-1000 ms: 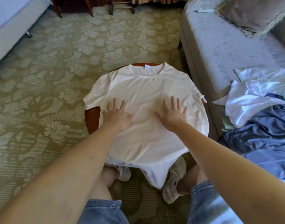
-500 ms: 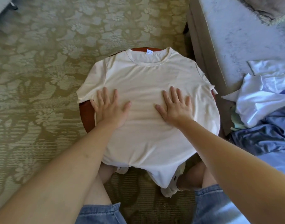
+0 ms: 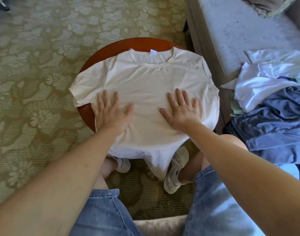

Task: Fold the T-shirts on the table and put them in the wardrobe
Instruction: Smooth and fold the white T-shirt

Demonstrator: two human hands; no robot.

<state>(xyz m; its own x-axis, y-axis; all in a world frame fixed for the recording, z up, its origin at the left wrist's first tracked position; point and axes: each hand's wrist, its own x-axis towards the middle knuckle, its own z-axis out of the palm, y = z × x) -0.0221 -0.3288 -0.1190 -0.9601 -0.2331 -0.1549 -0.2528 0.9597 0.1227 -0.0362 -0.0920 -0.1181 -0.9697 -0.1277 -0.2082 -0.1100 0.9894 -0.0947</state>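
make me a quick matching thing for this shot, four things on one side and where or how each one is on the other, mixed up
1. cream T-shirt
2. round table
3. blue garment
4. left hand

a. crumpled on the sofa
b. spread flat, collar away from the person
c. pressing flat on the shirt
d. reddish brown, mostly covered

Pairs: 1-b, 2-d, 3-a, 4-c

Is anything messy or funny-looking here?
The cream T-shirt is bigger than the round wooden table, so its hem droops off the near edge and a sleeve hangs over the side. On the grey sofa, white and blue clothes lie in a crumpled heap.
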